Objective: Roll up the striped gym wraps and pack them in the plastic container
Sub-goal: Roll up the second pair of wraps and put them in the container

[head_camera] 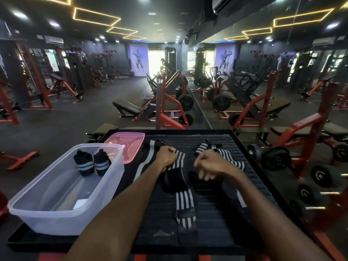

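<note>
A clear plastic container stands at the left of the black ribbed platform. Two rolled black wraps with pale stripes lean at its far end. A black-and-white striped wrap lies unrolled down the middle of the platform. My left hand is closed on its far end. Another striped wrap lies to the right, partly hidden under my right hand, whose fingers are curled and blurred above it. A grey-striped wrap lies left of my left hand.
A pink lid rests behind the container. Dumbbells sit on a red rack to the right of the platform. Benches and red-framed machines fill the dark gym floor beyond, with a mirrored wall on the right.
</note>
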{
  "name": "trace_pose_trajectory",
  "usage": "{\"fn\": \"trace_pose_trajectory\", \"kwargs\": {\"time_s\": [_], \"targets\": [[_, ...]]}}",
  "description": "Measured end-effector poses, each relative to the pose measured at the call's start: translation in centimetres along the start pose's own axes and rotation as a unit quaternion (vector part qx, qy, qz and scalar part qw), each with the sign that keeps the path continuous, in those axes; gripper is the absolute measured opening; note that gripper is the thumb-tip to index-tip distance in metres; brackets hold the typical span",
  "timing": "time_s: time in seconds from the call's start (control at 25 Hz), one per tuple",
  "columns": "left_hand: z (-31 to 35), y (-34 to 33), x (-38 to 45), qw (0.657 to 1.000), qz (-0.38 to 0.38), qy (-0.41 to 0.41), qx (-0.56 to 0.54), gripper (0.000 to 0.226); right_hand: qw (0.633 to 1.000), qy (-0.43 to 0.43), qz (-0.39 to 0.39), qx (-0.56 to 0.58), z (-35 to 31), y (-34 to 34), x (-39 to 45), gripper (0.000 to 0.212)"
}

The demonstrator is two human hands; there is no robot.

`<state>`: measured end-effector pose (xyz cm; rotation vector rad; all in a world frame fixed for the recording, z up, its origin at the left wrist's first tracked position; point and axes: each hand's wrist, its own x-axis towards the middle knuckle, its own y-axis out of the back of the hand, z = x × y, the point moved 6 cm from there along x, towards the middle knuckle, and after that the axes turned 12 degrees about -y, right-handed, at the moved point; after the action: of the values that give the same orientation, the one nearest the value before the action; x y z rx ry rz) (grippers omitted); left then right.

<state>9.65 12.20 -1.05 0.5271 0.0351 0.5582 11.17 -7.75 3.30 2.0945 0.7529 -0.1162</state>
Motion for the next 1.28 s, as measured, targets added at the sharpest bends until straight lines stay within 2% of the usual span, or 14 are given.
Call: {"fn": "trace_pose_trajectory", "kwargs": {"time_s": [0.08, 0.12, 0.16, 0.24, 0.32, 0.4, 0.48, 0.6, 0.72, 0.8, 0.96, 1.08, 1.2, 1.28], "targets": [[0.1, 0.0, -0.7, 0.991, -0.040, -0.024, 0.124, 0.014, 0.971, -0.009, 0.235, -0.031, 0.8, 4.4, 1.0, 0.025], [0.2, -0.1, -1.0, 0.978, -0.058, -0.042, 0.194, 0.016, 0.948, -0.048, 0.304, -0.077, 1.7, 5.9, 1.4, 0.032], [0.1, -0.1, -1.0, 0.963, -0.067, -0.055, 0.255, 0.025, 0.936, -0.107, 0.317, -0.110, 3.2, 6.6, 2.0, 0.047], [0.4, 0.0, -1.3, 0.940, -0.066, -0.071, 0.328, 0.033, 0.936, -0.223, 0.252, -0.101, 6.6, 7.0, 3.1, 0.078], [1.3, -0.1, -1.3, 0.936, -0.065, -0.098, 0.332, 0.022, 0.941, -0.265, 0.193, -0.080, 8.8, 6.7, 3.1, 0.090], [2.3, -0.6, -1.2, 0.941, -0.084, -0.117, 0.306, 0.014, 0.947, -0.243, 0.196, -0.078, 9.1, 7.1, 3.2, 0.080], [2.9, -1.6, -1.3, 0.942, -0.119, -0.124, 0.289, 0.021, 0.949, -0.194, 0.236, -0.081, 7.9, 7.8, 3.3, 0.057], [2.5, -4.6, -2.5, 0.911, -0.213, -0.115, 0.334, 0.044, 0.962, -0.071, 0.255, 0.070, 5.0, 8.5, 3.9, 0.009], [1.2, -5.7, -3.6, 0.872, -0.267, -0.088, 0.401, 0.076, 0.947, -0.021, 0.153, 0.282, 2.6, 7.2, 4.1, 0.024], [0.4, -5.2, -3.7, 0.866, -0.263, -0.087, 0.416, 0.073, 0.928, -0.040, 0.047, 0.366, 1.2, 4.9, 3.6, 0.020], [0.9, -3.7, -3.1, 0.876, -0.186, -0.133, 0.424, 0.043, 0.927, -0.080, -0.065, 0.361, 1.3, 0.7, 2.6, 0.022], [3.4, -3.2, -3.3, 0.929, -0.088, -0.176, 0.314, 0.024, 0.896, -0.106, -0.086, 0.422, 3.1, -1.6, 2.1, 0.023], [3.1, -3.5, -2.8, 0.992, -0.072, -0.061, 0.088, 0.034, 0.865, -0.112, -0.094, 0.479, 4.8, -3.2, 1.3, 0.029], [1.8, -3.7, -1.9, 0.994, -0.025, 0.037, -0.103, 0.043, 0.865, -0.099, -0.144, 0.470, 5.2, -4.2, 0.5, 0.041]]}}
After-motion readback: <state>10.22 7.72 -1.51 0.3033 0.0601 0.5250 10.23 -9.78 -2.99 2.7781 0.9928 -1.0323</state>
